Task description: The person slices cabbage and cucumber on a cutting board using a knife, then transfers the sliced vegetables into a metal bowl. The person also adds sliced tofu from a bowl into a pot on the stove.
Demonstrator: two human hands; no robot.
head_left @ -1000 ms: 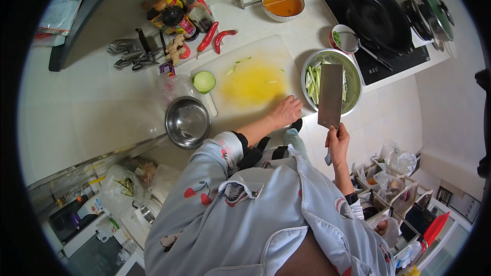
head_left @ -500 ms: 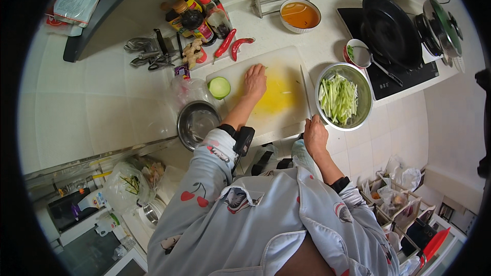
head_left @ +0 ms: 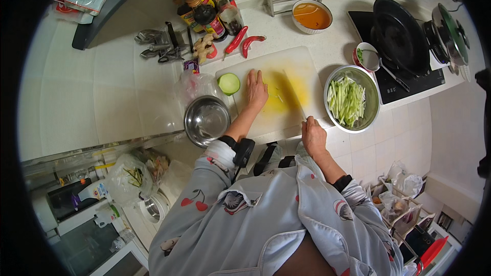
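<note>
My left hand (head_left: pixel 257 92) lies on the white cutting board (head_left: pixel 302 59), fingers stretched out and slightly apart, with nothing visible in it. In my right hand (head_left: pixel 313 135), at the board's near right edge, is the handle of a kitchen knife (head_left: pixel 293 91). Its blade slants away over the board's yellow-stained middle, where a few thin pale shreds lie. Left of my left hand, a cut piece of pale green gourd or squash (head_left: pixel 229 84) rests at the board's left edge, cut face up. To the right, a metal bowl (head_left: pixel 377 103) holds pale green strips (head_left: pixel 346 99).
An empty steel bowl (head_left: pixel 207 121) and a plastic bag (head_left: pixel 197 87) sit left of the board. Behind stand sauce bottles (head_left: pixel 207 18), ginger (head_left: pixel 203 47), red chillies (head_left: pixel 236 40) and a bowl of orange liquid (head_left: pixel 312 16). A black pan (head_left: pixel 401 36) is at the right.
My left hand has drawn nearer and a little left on the board. The knife has swung left from the board's right side to over its middle. The whole view has shifted slightly.
</note>
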